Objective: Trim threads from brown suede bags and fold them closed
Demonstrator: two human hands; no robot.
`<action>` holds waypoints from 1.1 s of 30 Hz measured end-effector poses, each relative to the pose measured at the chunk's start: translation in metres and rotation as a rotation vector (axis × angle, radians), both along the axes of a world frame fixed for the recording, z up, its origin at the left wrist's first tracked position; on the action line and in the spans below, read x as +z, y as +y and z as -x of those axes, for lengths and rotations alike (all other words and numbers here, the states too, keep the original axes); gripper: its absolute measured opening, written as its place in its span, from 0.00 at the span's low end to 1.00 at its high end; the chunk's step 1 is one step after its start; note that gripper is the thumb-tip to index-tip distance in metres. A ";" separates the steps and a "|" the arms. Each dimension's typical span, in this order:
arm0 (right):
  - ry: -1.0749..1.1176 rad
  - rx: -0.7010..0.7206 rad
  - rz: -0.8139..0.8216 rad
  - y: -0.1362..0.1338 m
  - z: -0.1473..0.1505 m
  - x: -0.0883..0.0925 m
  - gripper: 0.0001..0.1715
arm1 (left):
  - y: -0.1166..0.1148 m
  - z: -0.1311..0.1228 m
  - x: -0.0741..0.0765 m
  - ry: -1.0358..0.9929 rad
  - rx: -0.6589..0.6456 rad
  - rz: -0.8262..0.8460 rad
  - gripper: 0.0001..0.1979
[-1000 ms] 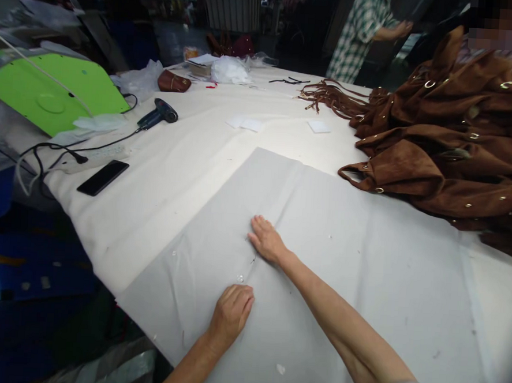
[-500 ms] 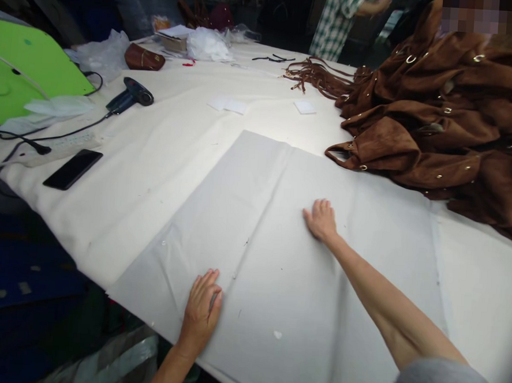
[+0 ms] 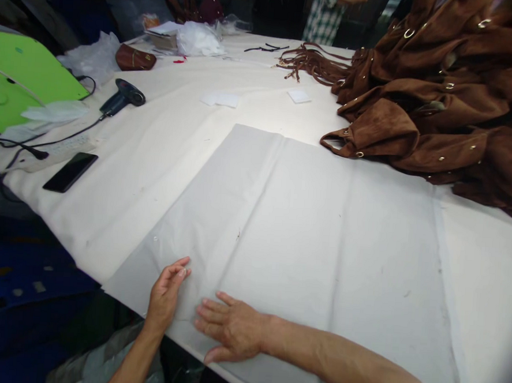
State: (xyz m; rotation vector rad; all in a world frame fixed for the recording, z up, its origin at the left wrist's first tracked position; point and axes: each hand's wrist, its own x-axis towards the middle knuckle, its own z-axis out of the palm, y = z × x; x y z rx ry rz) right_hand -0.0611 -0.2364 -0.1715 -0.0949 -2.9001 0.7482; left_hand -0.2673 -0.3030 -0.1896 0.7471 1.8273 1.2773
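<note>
A large grey plastic-looking sheet (image 3: 306,229) with long creases lies over the white-covered table, reaching its near edge. My right hand (image 3: 232,329) is flat on the sheet near that edge, palm down with its fingers spread to the left. Just left of it, my left hand (image 3: 167,293) is held over the sheet's near-left part. Its thumb and fingertips come together in a pinch; whatever is between them is too small to name. A small dark speck (image 3: 238,235) lies along one crease.
Brown suede-like bags (image 3: 438,122) are heaped at the right, with brown straps (image 3: 311,65) beyond. A black phone (image 3: 70,171), a corded dark hand tool (image 3: 123,98) and a bright green case (image 3: 28,79) are at the left. White cards (image 3: 299,96) lie farther back. A person in checks (image 3: 323,16) stands behind.
My right hand has swept from the middle of the sheet toward me and left, beside the left hand. My left hand has moved left, its fingers now pinched. Some specks and a white bit are gone from view.
</note>
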 end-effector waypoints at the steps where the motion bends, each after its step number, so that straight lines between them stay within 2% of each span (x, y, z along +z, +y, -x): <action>1: 0.031 0.035 -0.009 0.005 -0.015 0.001 0.35 | 0.000 0.001 -0.002 -0.001 0.006 -0.007 0.11; 2: 0.049 -0.018 -0.028 0.021 -0.034 0.002 0.35 | 0.000 0.001 -0.004 0.009 0.010 -0.013 0.11; 3: 0.035 -0.189 -0.048 0.050 -0.055 0.002 0.35 | 0.000 0.000 -0.006 0.017 0.016 -0.016 0.11; 6: -0.056 -1.072 -0.163 0.172 -0.104 -0.004 0.36 | 0.001 -0.004 -0.005 0.009 0.050 -0.025 0.13; 7: -0.106 -1.253 -0.183 0.206 -0.107 -0.008 0.39 | 0.002 -0.005 -0.004 -0.006 0.062 -0.026 0.13; 8: -0.156 -1.323 -0.172 0.227 -0.102 -0.013 0.41 | 0.003 -0.006 -0.002 -0.027 0.076 -0.024 0.14; 9: -0.190 -1.289 -0.141 0.232 -0.090 -0.017 0.41 | 0.004 -0.006 0.000 -0.051 0.088 -0.021 0.14; 10: -0.202 -1.162 -0.113 0.220 -0.071 -0.020 0.39 | 0.005 -0.007 0.002 -0.076 0.099 -0.021 0.13; 11: -0.201 -0.968 -0.088 0.191 -0.050 -0.021 0.38 | 0.006 -0.007 0.004 -0.100 0.106 -0.027 0.13; 13: -0.156 -0.607 -0.072 0.101 -0.012 -0.017 0.42 | 0.007 -0.006 0.006 -0.141 0.113 -0.061 0.13; 14: -0.133 -0.481 -0.041 0.051 0.001 -0.012 0.44 | 0.007 -0.006 0.007 -0.161 0.112 -0.085 0.12; 15: -0.109 -0.331 0.000 0.007 0.008 -0.007 0.44 | 0.007 -0.005 0.006 -0.180 0.110 -0.110 0.12; 16: -0.067 -0.126 0.040 -0.026 0.009 -0.001 0.41 | 0.007 -0.004 0.005 -0.195 0.108 -0.130 0.12; 17: -0.008 0.119 0.063 -0.043 0.005 0.004 0.36 | 0.007 -0.003 0.004 -0.205 0.104 -0.140 0.11; 18: 0.039 0.213 0.074 -0.043 -0.003 0.009 0.35 | 0.006 -0.002 0.003 -0.211 0.100 -0.148 0.11; 19: 0.054 0.114 0.075 -0.028 -0.013 0.012 0.36 | 0.005 -0.001 0.001 -0.214 0.093 -0.156 0.11; 20: 0.056 -0.021 0.054 -0.001 -0.022 0.013 0.34 | 0.004 -0.001 0.000 -0.219 0.085 -0.167 0.11; 22: -0.005 -0.546 0.003 0.064 -0.034 0.007 0.34 | 0.001 0.000 -0.003 -0.241 0.071 -0.203 0.10; 23: -0.067 -0.803 -0.033 0.086 -0.034 0.002 0.37 | 0.000 0.001 -0.005 -0.254 0.068 -0.225 0.10; 24: -0.116 -0.953 -0.062 0.094 -0.031 -0.005 0.40 | -0.001 0.001 -0.006 -0.264 0.066 -0.245 0.10; 25: -0.140 -0.963 -0.089 0.084 -0.025 -0.010 0.42 | -0.002 0.002 -0.007 -0.267 0.065 -0.260 0.10; 26: -0.139 -0.885 -0.106 0.057 -0.018 -0.014 0.42 | -0.003 0.002 -0.008 -0.265 0.066 -0.271 0.09; 30: 0.079 -0.145 -0.127 -0.118 0.002 -0.010 0.41 | -0.007 0.004 -0.011 -0.267 0.046 -0.296 0.10; 31: 0.132 -0.017 -0.157 -0.143 0.000 -0.006 0.38 | -0.007 0.004 -0.012 -0.270 0.040 -0.300 0.10; 32: 0.175 0.046 -0.196 -0.151 -0.006 -0.002 0.38 | -0.008 0.004 -0.012 -0.271 0.035 -0.304 0.10; 33: 0.166 -0.008 -0.223 -0.142 -0.016 0.002 0.37 | -0.008 0.005 -0.013 -0.266 0.035 -0.308 0.10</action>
